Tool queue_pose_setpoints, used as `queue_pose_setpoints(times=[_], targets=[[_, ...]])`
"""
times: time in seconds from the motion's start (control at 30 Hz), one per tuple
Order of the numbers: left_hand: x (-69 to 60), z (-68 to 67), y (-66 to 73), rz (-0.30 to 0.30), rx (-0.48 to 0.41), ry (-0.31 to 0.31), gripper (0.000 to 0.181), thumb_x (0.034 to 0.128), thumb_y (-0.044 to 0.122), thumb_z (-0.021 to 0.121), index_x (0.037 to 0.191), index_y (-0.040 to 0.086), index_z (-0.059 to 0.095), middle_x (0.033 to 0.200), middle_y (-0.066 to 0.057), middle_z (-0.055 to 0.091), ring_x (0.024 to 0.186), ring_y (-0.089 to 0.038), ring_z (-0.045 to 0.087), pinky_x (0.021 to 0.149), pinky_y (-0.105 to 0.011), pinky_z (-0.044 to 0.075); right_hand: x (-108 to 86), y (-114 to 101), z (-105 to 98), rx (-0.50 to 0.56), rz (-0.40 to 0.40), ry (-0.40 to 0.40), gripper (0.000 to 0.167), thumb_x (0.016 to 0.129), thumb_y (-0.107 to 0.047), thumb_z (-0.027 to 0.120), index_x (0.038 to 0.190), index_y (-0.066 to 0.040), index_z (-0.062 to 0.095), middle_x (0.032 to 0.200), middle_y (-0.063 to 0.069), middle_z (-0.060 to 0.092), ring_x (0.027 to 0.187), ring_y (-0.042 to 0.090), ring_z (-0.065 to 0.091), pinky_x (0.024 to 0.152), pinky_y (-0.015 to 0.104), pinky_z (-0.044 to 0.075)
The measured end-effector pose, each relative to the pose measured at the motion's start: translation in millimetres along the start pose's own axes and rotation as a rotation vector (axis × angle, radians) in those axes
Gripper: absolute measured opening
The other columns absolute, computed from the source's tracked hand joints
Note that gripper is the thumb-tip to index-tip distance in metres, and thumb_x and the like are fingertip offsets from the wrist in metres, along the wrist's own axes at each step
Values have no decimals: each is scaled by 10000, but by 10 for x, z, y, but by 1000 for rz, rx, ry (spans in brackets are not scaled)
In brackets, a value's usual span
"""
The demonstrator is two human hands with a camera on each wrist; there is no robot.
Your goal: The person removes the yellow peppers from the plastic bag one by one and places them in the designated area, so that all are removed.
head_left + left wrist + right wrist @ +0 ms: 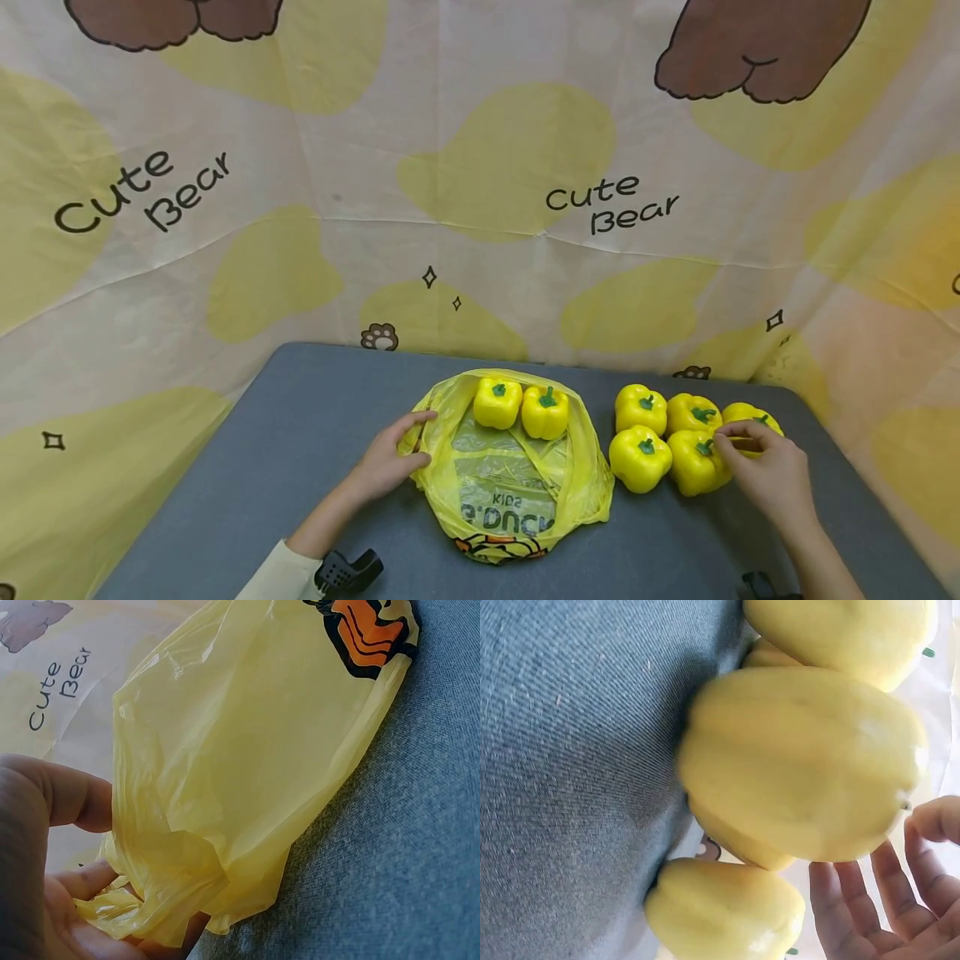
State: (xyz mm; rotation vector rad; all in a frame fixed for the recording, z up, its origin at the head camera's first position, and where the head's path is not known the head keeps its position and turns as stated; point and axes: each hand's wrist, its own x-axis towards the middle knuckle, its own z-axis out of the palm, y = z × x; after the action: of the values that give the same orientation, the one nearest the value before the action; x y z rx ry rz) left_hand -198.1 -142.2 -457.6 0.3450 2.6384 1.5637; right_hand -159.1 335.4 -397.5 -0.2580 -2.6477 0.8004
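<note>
A yellow plastic bag [588, 492] lies on the table with its mouth spread, two yellow bell peppers [497, 403] inside near its far rim. At the bag's left side, my left hand [393, 454] grips the rim. In the left wrist view, thumb and fingers are around the gathered plastic [169, 889]. Several more bell peppers [640, 459] stand in two rows right of the bag. My right hand [772, 475] is beside the near right pepper [699, 467]. The right wrist view shows its bent fingers [900, 892] near this pepper's stem end, not wrapped around it.
The blue-grey table [300, 433] carries the bag and the peppers. Behind it hangs a pale cloth [495, 283] with yellow patches, bear drawings and lettering. The loose peppers stand close together, and the bag's right edge is near them.
</note>
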Motion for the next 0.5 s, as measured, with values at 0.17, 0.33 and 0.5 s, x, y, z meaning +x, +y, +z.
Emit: queue_pose_setpoints(times=[0.17, 0.33, 0.5], targets=[[4, -1, -1, 0, 3, 5, 576, 796, 82, 635, 1359, 157, 535, 1434, -88, 503, 1379, -310, 386, 1094, -549, 294, -3, 5, 26, -4, 15, -29, 230, 890, -300, 639, 957, -91, 707, 930, 183, 735, 849, 300, 638, 553, 250, 425], [4, -4, -5, 1, 1, 4, 575, 797, 82, 635, 1358, 153, 534, 1435, -92, 502, 1377, -312, 388, 1096, -550, 291, 3, 27, 26, -12, 17, -42, 247, 889, -323, 642, 970, -99, 708, 936, 173, 737, 777, 135, 627, 557, 251, 432], [0, -6, -2, 4, -1, 2, 573, 798, 85, 637, 1357, 152, 536, 1438, -100, 498, 1376, -318, 388, 1095, -551, 291, 11, 52, 34, -10, -6, -63, 262, 860, -336, 687, 975, -102, 711, 965, 150, 735, 680, -137, 512, 548, 238, 457]])
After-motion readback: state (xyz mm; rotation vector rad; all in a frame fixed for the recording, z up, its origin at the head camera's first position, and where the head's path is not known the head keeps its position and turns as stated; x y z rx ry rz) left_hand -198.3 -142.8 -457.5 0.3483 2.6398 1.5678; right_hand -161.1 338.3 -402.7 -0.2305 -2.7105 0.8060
